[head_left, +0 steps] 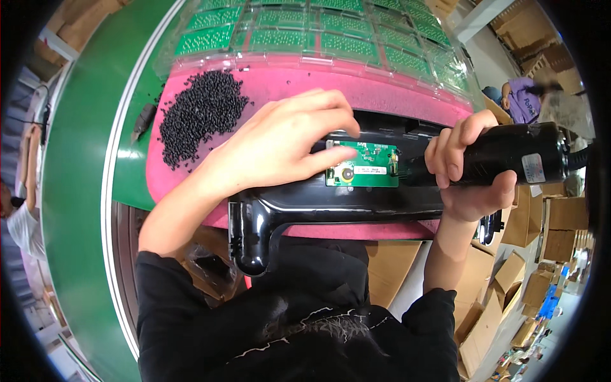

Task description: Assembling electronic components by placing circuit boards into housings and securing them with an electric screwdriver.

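Note:
A green circuit board (366, 167) with a round part and a white label lies in a long glossy black plastic housing (305, 202). My left hand (296, 137) reaches over the board's left end, its thumb on or just above the board and its fingers apart and bent over the housing. Wrapped in the fingers of my right hand (468, 162) is a black electric screwdriver (519, 153), lying nearly level. Its narrow end points left at the board's right edge; whether the tip touches a screw I cannot make out.
A heap of small black screws (200, 114) lies on the pink mat (184, 181), left of the housing. Clear plastic trays (305, 41) with several green boards stand behind. The green table (83, 159) extends left. Cardboard boxes (490, 299) stand at right; another person (525, 99) is farther off.

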Motion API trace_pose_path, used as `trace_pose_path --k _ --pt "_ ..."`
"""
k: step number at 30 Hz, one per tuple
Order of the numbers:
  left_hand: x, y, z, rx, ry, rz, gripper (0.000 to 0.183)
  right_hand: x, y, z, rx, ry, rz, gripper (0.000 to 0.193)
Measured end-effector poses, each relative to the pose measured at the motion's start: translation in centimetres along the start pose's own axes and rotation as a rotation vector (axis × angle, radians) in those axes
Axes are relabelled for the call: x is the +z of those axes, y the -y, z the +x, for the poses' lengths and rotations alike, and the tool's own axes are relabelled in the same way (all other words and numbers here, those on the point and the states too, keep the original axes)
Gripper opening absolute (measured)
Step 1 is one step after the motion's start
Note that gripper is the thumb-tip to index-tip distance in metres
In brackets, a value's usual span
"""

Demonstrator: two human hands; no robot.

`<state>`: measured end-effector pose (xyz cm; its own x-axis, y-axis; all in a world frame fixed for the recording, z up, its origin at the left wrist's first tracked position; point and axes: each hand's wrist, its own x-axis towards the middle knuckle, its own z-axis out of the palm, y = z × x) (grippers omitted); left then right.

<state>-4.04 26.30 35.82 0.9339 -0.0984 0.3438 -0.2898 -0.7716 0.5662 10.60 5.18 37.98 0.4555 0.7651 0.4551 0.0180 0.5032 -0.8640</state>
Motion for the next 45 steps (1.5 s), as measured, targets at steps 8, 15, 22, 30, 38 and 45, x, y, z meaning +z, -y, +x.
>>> trace_pose_path --k 8,15,22,30,38,45 --pt "-0.3 2.1 -0.1 -0.133 -0.017 0.365 0.027 -4.6 2.4 0.5 0.183 -0.765 0.52 0.024" --pt "-1.0 0.0 0.9 -0.291 0.202 0.418 0.023 -3.6 4.8 -7.3 -0.204 -0.785 0.047 0.039" --pt "-2.3 -3.3 -2.9 -0.084 -0.224 0.447 0.01 -14.5 6.2 -22.6 -0.478 -1.399 -1.02 0.029" --pt "-11.7 4.2 -21.7 -0.453 -1.026 0.602 0.026 -22.2 -4.3 -50.0 1.158 -1.683 -1.665 0.062" --pt "-10.2 -3.2 -21.0 -0.521 -1.471 -0.306 0.034 -15.6 -15.5 -46.3 1.0 -1.084 -1.195 0.043" --pt "-12.7 0.9 -28.1 -0.546 -1.583 -0.806 0.04 -17.7 -19.5 -54.0 1.301 -1.131 -0.662 0.075"
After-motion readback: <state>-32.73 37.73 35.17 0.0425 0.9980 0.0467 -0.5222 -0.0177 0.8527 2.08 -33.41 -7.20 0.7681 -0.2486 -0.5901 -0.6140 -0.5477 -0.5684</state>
